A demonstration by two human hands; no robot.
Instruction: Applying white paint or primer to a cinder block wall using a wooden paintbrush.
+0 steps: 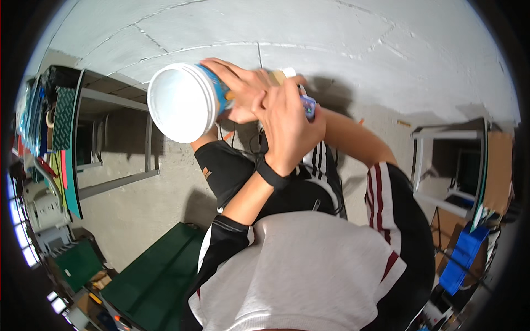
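Two hands are being held around a white tub (185, 102): the left hand (243, 91) is clasping its blue side, and the right hand (287, 124) is pressed over that grip. The tub's long axis is pointing leftward, away from both.

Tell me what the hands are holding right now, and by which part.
The left hand holds a white plastic tub by its side wall, near the base. Whether the right hand holds anything cannot be told.
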